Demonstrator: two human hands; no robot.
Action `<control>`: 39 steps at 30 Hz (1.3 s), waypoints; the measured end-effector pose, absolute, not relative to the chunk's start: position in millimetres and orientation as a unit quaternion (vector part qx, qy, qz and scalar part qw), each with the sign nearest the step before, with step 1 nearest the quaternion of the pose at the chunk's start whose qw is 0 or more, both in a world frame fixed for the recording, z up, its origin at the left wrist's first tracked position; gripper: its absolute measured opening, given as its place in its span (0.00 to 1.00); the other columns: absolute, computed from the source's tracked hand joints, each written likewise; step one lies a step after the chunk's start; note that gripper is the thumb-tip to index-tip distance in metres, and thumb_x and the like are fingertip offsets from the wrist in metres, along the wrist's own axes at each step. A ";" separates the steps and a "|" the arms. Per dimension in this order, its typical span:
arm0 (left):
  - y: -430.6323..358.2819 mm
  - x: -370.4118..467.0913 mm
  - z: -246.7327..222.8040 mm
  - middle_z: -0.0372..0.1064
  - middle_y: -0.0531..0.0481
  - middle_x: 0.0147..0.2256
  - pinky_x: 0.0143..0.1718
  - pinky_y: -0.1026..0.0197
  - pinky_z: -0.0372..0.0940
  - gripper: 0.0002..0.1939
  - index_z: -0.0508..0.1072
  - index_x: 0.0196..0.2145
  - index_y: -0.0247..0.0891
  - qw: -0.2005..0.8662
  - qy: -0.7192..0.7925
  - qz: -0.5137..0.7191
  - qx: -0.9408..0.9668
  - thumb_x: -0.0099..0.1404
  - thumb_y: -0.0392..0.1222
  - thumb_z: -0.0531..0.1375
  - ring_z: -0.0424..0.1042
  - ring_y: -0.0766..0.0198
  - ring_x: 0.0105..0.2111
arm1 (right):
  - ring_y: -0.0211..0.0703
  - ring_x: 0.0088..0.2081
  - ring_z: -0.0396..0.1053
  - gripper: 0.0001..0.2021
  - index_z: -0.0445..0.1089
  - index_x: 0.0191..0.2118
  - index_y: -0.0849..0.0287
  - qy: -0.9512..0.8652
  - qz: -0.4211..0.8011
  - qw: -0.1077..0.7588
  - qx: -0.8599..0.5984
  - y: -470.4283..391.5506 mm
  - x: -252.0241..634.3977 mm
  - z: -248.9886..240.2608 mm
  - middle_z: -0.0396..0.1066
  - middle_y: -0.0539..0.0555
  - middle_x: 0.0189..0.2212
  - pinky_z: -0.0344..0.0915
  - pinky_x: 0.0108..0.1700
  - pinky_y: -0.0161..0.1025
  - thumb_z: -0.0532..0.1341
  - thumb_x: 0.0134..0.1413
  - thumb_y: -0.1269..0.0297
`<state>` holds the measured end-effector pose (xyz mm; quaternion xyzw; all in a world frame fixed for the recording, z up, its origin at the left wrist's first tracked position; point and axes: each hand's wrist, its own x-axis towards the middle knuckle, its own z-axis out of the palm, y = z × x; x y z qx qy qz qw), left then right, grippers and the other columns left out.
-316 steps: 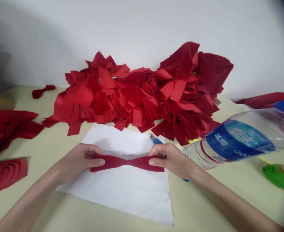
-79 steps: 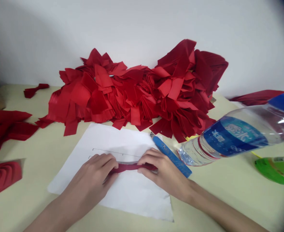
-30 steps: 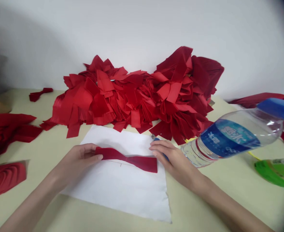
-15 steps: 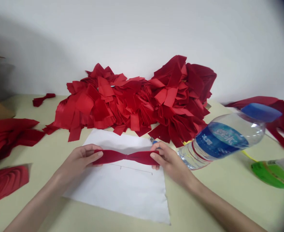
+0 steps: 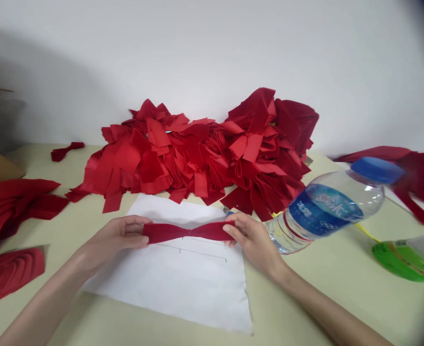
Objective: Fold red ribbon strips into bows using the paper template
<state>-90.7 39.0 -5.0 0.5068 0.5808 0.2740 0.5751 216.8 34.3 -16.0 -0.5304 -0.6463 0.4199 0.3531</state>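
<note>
A red fabric strip [image 5: 189,232], narrowed at its middle, is stretched between my two hands over a white paper sheet [image 5: 183,293] with thin drawn lines. My left hand [image 5: 125,233] pinches the strip's left end between thumb and fingers. At the strip's right end, my right hand [image 5: 243,230] grips it with the thumb on top. Behind the sheet lies a big heap of red fabric pieces [image 5: 197,158]. A small blue-and-metal object, partly hidden, shows just behind my right hand.
A clear water bottle [image 5: 323,211] with a blue cap stands right of my right hand, with a green-labelled container [image 5: 406,259] beyond it. More red fabric lies at left [image 5: 13,206] and far right [image 5: 417,178]. A small red bow piece [image 5: 67,151] lies at the back left.
The left fingers have shifted on the strip's end, and the strip has tilted slightly, its left part lower. Both hands still hold it. The view has moved a little.
</note>
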 end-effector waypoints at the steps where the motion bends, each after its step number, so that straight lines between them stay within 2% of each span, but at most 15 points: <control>1: 39.7 -90.4 -6.6 0.72 0.48 0.40 0.42 0.58 0.66 0.22 0.70 0.43 0.40 0.559 0.591 0.284 0.507 0.49 0.43 0.66 0.72 0.58 0.39 | 0.39 0.23 0.70 0.07 0.62 0.35 0.57 -0.645 0.422 0.353 -0.530 34.0 216.6 -15.8 0.62 0.45 0.20 0.67 0.29 0.36 0.56 0.56 0.59; 5: 41.6 -86.5 -10.3 0.74 0.47 0.37 0.38 0.58 0.67 0.20 0.71 0.39 0.38 0.468 0.636 0.337 0.512 0.49 0.47 0.65 0.73 0.56 0.38 | 0.39 0.29 0.69 0.09 0.64 0.38 0.58 -0.647 0.425 0.354 -0.525 32.8 215.1 -15.8 0.65 0.48 0.26 0.69 0.31 0.36 0.54 0.57 0.59; 8: 42.3 -84.3 -10.4 0.74 0.48 0.33 0.34 0.59 0.68 0.17 0.72 0.35 0.39 0.418 0.657 0.353 0.520 0.48 0.48 0.65 0.74 0.55 0.36 | 0.39 0.28 0.68 0.09 0.64 0.41 0.58 -0.657 0.416 0.335 -0.532 32.4 214.5 -17.2 0.64 0.47 0.24 0.69 0.32 0.36 0.55 0.55 0.62; 12: 43.7 -87.1 -13.7 0.75 0.50 0.31 0.34 0.60 0.69 0.14 0.72 0.32 0.39 0.393 0.660 0.372 0.522 0.48 0.47 0.65 0.74 0.57 0.33 | 0.40 0.28 0.71 0.06 0.64 0.38 0.58 -0.661 0.405 0.317 -0.546 32.3 214.3 -17.6 0.68 0.48 0.26 0.66 0.34 0.37 0.55 0.55 0.66; 17: 47.9 -91.1 -23.6 0.75 0.49 0.30 0.35 0.59 0.70 0.15 0.73 0.31 0.38 0.379 0.661 0.381 0.524 0.46 0.47 0.66 0.75 0.56 0.33 | 0.40 0.27 0.72 0.03 0.62 0.35 0.57 -0.661 0.397 0.311 -0.555 33.3 214.1 -17.1 0.70 0.48 0.26 0.66 0.33 0.36 0.56 0.54 0.66; 20: 49.6 -89.6 -27.1 0.76 0.48 0.34 0.38 0.59 0.70 0.15 0.74 0.32 0.38 0.379 0.652 0.389 0.530 0.47 0.48 0.66 0.74 0.55 0.37 | 0.40 0.26 0.71 0.04 0.62 0.35 0.57 -0.665 0.389 0.300 -0.562 33.4 213.8 -17.5 0.70 0.49 0.27 0.65 0.32 0.36 0.57 0.53 0.65; 23: 50.0 -87.6 -28.0 0.75 0.47 0.40 0.40 0.59 0.70 0.18 0.73 0.38 0.39 0.381 0.643 0.403 0.528 0.53 0.52 0.61 0.74 0.56 0.40 | 0.41 0.27 0.70 0.05 0.64 0.35 0.57 -0.673 0.362 0.289 -0.577 31.7 213.5 -15.5 0.71 0.50 0.28 0.64 0.33 0.38 0.58 0.52 0.64; 27: 50.2 -88.0 -28.6 0.75 0.43 0.38 0.40 0.57 0.71 0.22 0.70 0.41 0.34 0.370 0.645 0.417 0.523 0.58 0.55 0.54 0.74 0.56 0.39 | 0.43 0.32 0.69 0.07 0.67 0.36 0.56 -0.748 0.233 0.254 -0.567 28.7 215.6 -9.8 0.71 0.52 0.31 0.62 0.36 0.40 0.53 0.59 0.62; 30: 49.4 -89.6 -26.9 0.74 0.42 0.40 0.41 0.55 0.70 0.21 0.71 0.40 0.35 0.332 0.662 0.410 0.532 0.57 0.55 0.54 0.74 0.54 0.39 | 0.42 0.34 0.68 0.11 0.68 0.36 0.57 -0.775 0.167 0.257 -0.552 29.7 219.9 -6.2 0.70 0.53 0.33 0.61 0.37 0.39 0.49 0.62 0.63; 35: 45.4 -90.5 -25.2 0.72 0.45 0.43 0.37 0.55 0.68 0.17 0.72 0.39 0.40 0.257 0.688 0.368 0.570 0.57 0.51 0.55 0.73 0.52 0.39 | 0.40 0.36 0.69 0.10 0.67 0.40 0.57 -0.783 0.166 0.289 -0.526 36.8 223.6 2.7 0.70 0.52 0.37 0.62 0.38 0.36 0.50 0.62 0.66; 39: 45.3 -93.1 -32.5 0.72 0.44 0.44 0.36 0.56 0.68 0.17 0.71 0.42 0.40 0.213 0.693 0.321 0.609 0.57 0.50 0.54 0.73 0.53 0.40 | 0.40 0.39 0.68 0.10 0.69 0.39 0.57 -0.808 0.187 0.279 -0.485 44.6 205.9 14.1 0.71 0.51 0.38 0.61 0.42 0.36 0.50 0.61 0.68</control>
